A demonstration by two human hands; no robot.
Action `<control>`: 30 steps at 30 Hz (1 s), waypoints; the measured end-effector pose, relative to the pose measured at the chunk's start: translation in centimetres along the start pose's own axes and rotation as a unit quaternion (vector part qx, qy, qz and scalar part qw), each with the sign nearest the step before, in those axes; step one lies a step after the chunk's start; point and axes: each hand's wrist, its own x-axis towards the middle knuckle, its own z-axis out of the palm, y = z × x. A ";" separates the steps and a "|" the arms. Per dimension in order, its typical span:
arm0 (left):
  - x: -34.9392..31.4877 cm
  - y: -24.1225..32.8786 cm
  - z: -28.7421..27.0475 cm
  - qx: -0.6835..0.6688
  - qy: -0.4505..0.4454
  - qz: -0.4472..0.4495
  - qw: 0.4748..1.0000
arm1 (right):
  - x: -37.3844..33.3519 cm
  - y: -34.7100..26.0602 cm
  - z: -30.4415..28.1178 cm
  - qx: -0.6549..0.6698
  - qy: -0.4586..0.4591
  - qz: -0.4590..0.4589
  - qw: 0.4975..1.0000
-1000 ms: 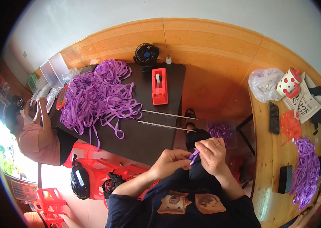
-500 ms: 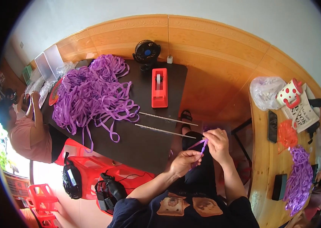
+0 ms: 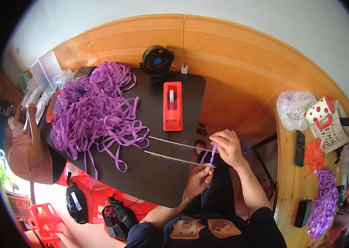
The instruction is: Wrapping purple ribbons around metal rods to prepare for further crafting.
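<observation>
A short stretch of purple ribbon (image 3: 212, 156) runs between my hands, with what looks like a knotted or twisted part in it. My right hand (image 3: 229, 149) pinches its upper end between thumb and fingers. Lower down, my left hand (image 3: 199, 178) has its fingers closed round the other end. Two thin metal rods (image 3: 174, 142) jut from the dark table (image 3: 158, 177) toward me, their tips beside the ribbon; whether they touch it I cannot tell. A large heap of purple ribbon (image 3: 87, 111) lies on the table's left part.
Behind the rods stand a red tape dispenser (image 3: 172, 120) and a black fan (image 3: 157, 62). At right, a wooden table (image 3: 286, 202) bears a phone (image 3: 300, 148), a dotted mug (image 3: 319, 111) and more ribbon (image 3: 323, 198). A person (image 3: 28, 157) sits at far left, near red stools (image 3: 44, 219).
The held ribbon now stands more upright, close to the rods' tips. My left hand has shifted left and down, my right hand slightly up and left. The whole view has shifted slightly.
</observation>
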 end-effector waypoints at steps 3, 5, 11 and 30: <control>0.0 0.0 -0.2 -0.049 0.009 0.013 0.999 | 0.0 0.9 1.4 0.043 -0.008 0.013 0.999; 0.0 -0.2 -0.2 -0.030 0.041 0.042 0.998 | -0.3 1.5 2.1 0.052 -0.007 0.016 0.999; 0.0 -0.8 0.3 0.107 0.132 0.116 0.979 | -0.5 1.4 3.4 0.074 -0.026 0.020 0.997; -1.9 -1.7 0.9 0.130 0.151 0.134 0.971 | -7.8 0.7 9.5 0.158 -0.036 0.207 0.965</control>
